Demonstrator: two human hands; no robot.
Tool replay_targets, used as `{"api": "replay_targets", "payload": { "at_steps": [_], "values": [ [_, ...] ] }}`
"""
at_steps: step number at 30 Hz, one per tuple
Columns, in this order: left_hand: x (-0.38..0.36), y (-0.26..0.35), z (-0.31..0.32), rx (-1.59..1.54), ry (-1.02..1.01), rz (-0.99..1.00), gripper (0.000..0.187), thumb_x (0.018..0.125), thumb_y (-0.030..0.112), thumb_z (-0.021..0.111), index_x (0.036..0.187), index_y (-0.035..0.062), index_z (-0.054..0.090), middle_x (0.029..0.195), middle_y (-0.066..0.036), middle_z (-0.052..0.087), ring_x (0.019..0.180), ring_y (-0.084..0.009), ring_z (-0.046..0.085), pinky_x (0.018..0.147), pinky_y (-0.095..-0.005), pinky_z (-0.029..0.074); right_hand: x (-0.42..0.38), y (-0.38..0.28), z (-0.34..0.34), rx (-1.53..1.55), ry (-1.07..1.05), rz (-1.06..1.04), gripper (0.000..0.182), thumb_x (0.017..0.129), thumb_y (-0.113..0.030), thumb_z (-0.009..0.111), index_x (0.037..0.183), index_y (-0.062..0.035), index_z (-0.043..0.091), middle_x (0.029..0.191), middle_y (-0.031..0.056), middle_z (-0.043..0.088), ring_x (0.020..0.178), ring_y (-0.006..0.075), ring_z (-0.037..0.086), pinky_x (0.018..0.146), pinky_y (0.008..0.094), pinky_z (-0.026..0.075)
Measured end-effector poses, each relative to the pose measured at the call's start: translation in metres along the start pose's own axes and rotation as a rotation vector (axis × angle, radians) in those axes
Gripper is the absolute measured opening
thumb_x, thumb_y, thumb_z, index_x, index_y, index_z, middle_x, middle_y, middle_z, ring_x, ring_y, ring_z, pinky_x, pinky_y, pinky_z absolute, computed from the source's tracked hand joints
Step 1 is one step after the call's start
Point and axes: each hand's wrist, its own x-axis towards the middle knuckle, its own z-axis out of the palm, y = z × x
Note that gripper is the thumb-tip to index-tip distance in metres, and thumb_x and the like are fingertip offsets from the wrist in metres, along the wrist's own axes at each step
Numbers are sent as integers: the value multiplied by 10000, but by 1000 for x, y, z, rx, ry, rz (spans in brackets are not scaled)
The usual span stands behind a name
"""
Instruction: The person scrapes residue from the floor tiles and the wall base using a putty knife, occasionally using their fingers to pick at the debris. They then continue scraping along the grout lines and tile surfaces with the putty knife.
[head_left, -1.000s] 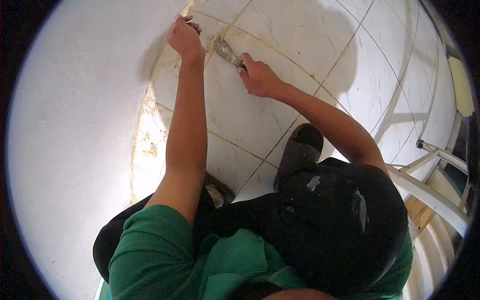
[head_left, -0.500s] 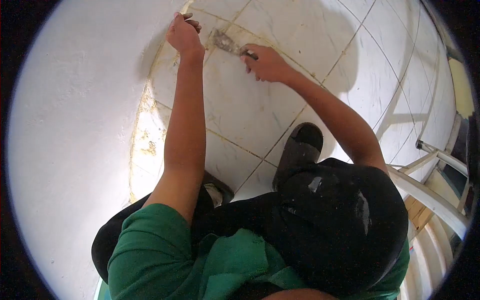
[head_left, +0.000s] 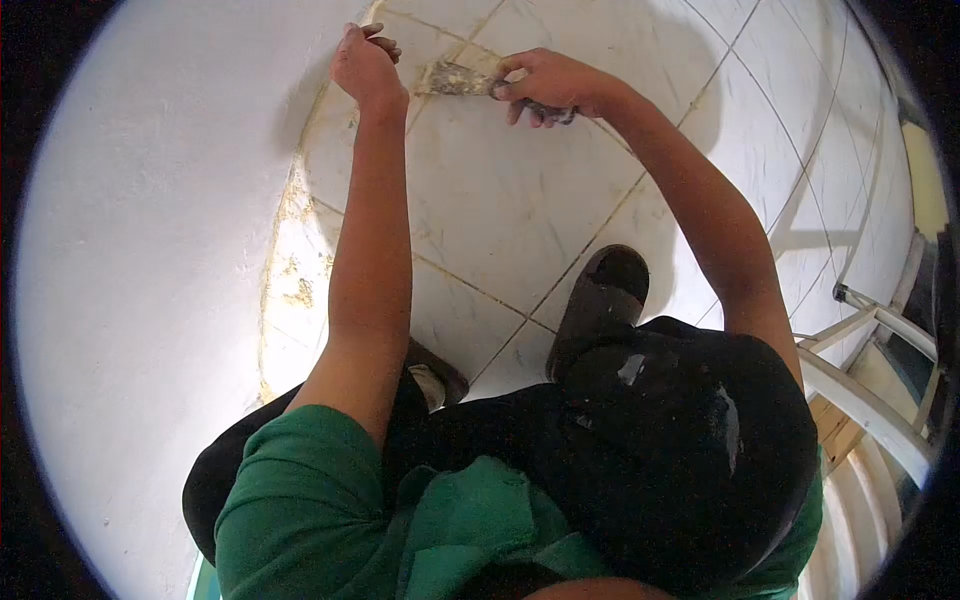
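Observation:
In my right hand [head_left: 545,85] is a putty knife [head_left: 458,80], its broad blade smeared with pale residue and pointing left. The blade lies low over the floor tiles, close to a yellowish joint. Its dark handle runs back under my palm, and my fingers wrap round it. My left hand [head_left: 367,65] is closed beside the foot of the white wall [head_left: 150,250], with fingers curled and darkened at the tips. What those fingers hold, if anything, I cannot make out. Both forearms reach forward over the white tiled floor [head_left: 480,210].
Yellowish-brown residue [head_left: 298,290] marks the floor along the wall's base. A dark shoe [head_left: 600,305] is planted on the tiles between my arms. At the right stands a white metal frame [head_left: 870,400], with a pale curved object [head_left: 865,510] below it.
My right hand has shifted right and slightly up, and the putty knife has turned to lie more level, its handle now showing. My left hand stays almost where it was.

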Motion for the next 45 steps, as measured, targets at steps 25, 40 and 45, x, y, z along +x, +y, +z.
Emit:
{"api": "replay_targets", "payload": {
  "at_steps": [25,40,45],
  "values": [
    [19,-4,-14,-15,-3,23,381,922,259,387,785,-37,585,559,-79,508,482,-175,482,483,-294,412,-19,-22,5,-155,54,81,305,865,-181,473,1103,-22,580,786,74,650,515,111,562,421,243,431],
    [25,-12,-14,70,30,65,389,919,262,413,743,-42,581,525,-95,516,458,-180,481,468,-308,397,-28,-30,0,-98,231,10,210,819,-192,539,956,-32,548,729,86,637,467,112,533,385,247,375],
    [7,-7,-1,0,-32,56,411,925,269,402,751,-51,593,526,-100,519,456,-179,476,473,-306,389,0,-24,-15,-351,180,-163,245,781,-140,569,1005,-39,565,714,60,620,480,107,527,409,250,392]
  ]
}}
